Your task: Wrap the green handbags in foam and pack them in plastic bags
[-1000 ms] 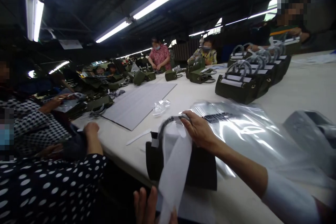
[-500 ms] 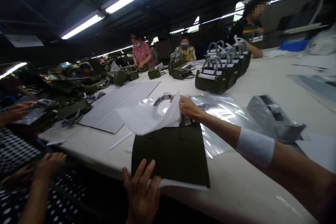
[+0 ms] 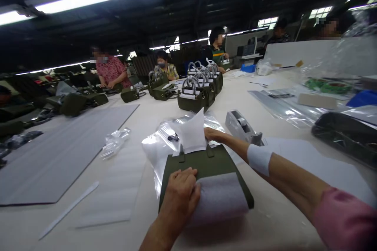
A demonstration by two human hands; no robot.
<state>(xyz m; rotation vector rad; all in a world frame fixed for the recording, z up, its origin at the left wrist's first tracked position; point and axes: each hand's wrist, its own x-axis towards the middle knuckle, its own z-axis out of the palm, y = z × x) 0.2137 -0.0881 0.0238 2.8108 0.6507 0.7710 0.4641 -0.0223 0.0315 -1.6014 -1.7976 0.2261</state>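
Observation:
A dark olive handbag [image 3: 203, 161] lies on the table right before me, its handle straps [image 3: 209, 151] pointing away. Over its lower front is folded a thin white wrapping sheet [image 3: 220, 194]. My left hand [image 3: 181, 190] rests on the bag with curled fingers, gripping the left edge of that sheet. Another white sheet [image 3: 193, 131] stands up in a peak between the handles. Beside this peak, at the right strap, is my right hand [image 3: 213, 134]; its fingertips are hidden behind the sheet and handle.
Clear plastic [image 3: 154, 151] lies beneath the bag's top. A tape dispenser [image 3: 243, 125] stands to the right. At left are a large grey board [image 3: 73, 145], a crumpled plastic bag [image 3: 114, 143] and a white strip [image 3: 69, 210]. Finished-looking handbags [image 3: 191, 102] stand farther back; several people work beyond.
The view has swung right. My left hand has moved from the bag's bottom edge onto its front, and the lower sheet is now folded up there. The upper sheet now stands between the handles.

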